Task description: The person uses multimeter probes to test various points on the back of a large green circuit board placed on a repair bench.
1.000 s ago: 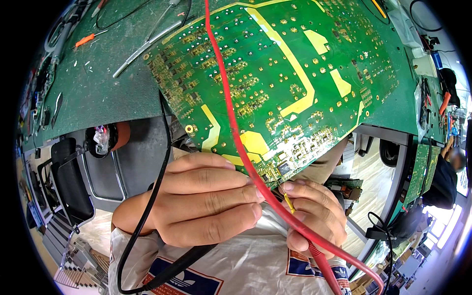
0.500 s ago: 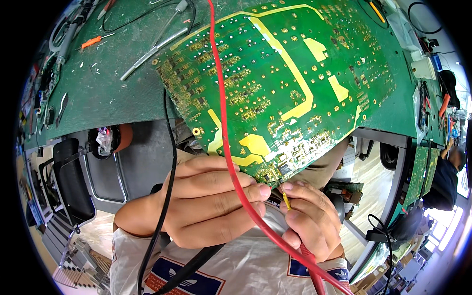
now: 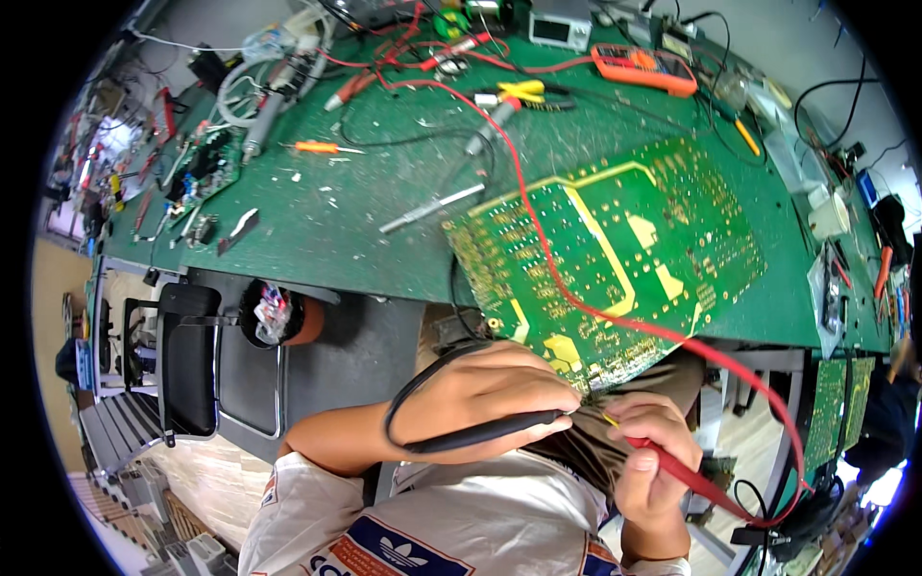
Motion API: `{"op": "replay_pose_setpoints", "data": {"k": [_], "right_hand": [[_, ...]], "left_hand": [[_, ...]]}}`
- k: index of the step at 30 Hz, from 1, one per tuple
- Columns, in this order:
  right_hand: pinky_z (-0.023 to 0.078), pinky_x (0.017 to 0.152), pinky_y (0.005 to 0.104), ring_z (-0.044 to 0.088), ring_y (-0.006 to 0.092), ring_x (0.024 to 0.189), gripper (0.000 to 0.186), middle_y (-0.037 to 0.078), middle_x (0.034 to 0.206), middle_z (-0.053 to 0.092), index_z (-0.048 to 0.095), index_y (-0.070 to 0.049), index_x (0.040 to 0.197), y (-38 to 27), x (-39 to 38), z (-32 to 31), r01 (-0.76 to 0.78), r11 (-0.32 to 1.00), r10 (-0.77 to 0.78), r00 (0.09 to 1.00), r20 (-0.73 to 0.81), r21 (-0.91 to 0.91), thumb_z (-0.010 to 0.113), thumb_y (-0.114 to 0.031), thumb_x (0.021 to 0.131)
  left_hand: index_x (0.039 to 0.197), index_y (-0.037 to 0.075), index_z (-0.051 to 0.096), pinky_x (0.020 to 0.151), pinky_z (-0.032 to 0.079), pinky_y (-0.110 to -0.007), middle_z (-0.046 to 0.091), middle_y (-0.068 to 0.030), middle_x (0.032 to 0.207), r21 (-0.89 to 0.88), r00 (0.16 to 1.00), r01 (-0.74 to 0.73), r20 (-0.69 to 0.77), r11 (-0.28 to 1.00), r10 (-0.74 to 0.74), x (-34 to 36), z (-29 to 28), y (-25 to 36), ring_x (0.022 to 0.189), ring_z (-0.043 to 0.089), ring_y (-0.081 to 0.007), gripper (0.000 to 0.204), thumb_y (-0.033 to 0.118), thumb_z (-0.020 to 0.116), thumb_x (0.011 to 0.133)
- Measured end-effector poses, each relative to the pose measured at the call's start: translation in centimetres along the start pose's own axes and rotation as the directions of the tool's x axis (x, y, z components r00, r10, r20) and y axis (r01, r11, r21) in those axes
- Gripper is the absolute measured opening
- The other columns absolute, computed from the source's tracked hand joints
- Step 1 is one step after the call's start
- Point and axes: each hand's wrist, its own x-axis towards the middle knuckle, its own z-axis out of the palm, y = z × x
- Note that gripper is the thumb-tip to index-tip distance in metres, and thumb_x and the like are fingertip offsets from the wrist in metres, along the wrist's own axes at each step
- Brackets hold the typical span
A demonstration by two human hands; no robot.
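Probes sit in both of your hands, and both tips meet at the near edge of the green circuit board (image 3: 615,259). Your left hand (image 3: 490,398) is closed around the black probe (image 3: 480,434), which lies almost level across your fingers with its tip pointing right, toward the board's lower edge; its black lead (image 3: 408,403) loops back over your wrist. Your right hand (image 3: 653,451) pinches the red probe (image 3: 691,475) the way you would hold a pen — tip up and to the left, right at the board's edge, just beside the black tip. Whether either tip actually touches a solder point you cannot tell from here; your fingers cover the spot.

That board lies solder side up, tilted, with its far part resting on the green bench mat (image 3: 365,211) and its near corner hanging off the bench edge over your lap. A red lead (image 3: 538,230) runs across the board from the back of the bench, then curves round to your right hand. Farther back sit an orange multimeter (image 3: 645,69), an orange-handled screwdriver (image 3: 322,148) and a second, smaller circuit board (image 3: 204,173) — all well apart from your hands.
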Motion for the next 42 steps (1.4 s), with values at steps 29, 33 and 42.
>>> {"op": "replay_pose_setpoints", "data": {"k": [29, 33, 42], "right_hand": [[0.03, 0.051, 0.0235, 0.04, 0.0016, 0.055, 0.03, -0.005, 0.065, 0.052, 0.072, 0.005, 0.097, 5.3, 0.5, -2.7, -0.617, 0.722, 0.522, 0.783, 0.337, 0.313, 0.062, -0.022, 0.105], [0.022, 0.047, 0.0236, 0.032, 0.001, 0.051, 0.021, -0.008, 0.062, 0.045, 0.067, 0.005, 0.1, 6.0, -0.4, -0.3, -0.55, 0.554, 0.451, 0.829, 0.33, 0.625, 0.06, -0.014, 0.105], [0.024, 0.048, 0.0253, 0.033, 0.0029, 0.051, 0.019, -0.006, 0.061, 0.045, 0.066, 0.005, 0.095, 5.4, -0.7, 1.4, -0.493, 0.502, 0.491, 0.839, 0.235, 0.71, 0.062, -0.011, 0.104]], "left_hand": [[0.115, -0.002, 0.062, 0.053, 0.029, -0.021, 0.052, 0.0063, 0.079, -0.509, 0.651, 0.614, -0.105, 0.603, -0.752, -4.5, -2.1, -1.2, 0.062, 0.039, 0.0003, 0.025, 0.02, 0.063, 0.103], [0.117, -0.003, 0.06, 0.051, 0.028, -0.022, 0.048, 0.0066, 0.073, -0.594, 0.642, 0.602, -0.038, 0.534, -0.765, -3.9, -2.2, -0.3, 0.057, 0.037, -0.0011, 0.026, 0.02, 0.062, 0.104], [0.126, -0.006, 0.06, 0.05, 0.026, -0.025, 0.038, 0.0074, 0.061, -0.726, 0.652, 0.529, 0.016, 0.44, -0.758, -3.6, -2.8, 0.3, 0.051, 0.033, -0.0034, 0.032, 0.019, 0.057, 0.106]]}}
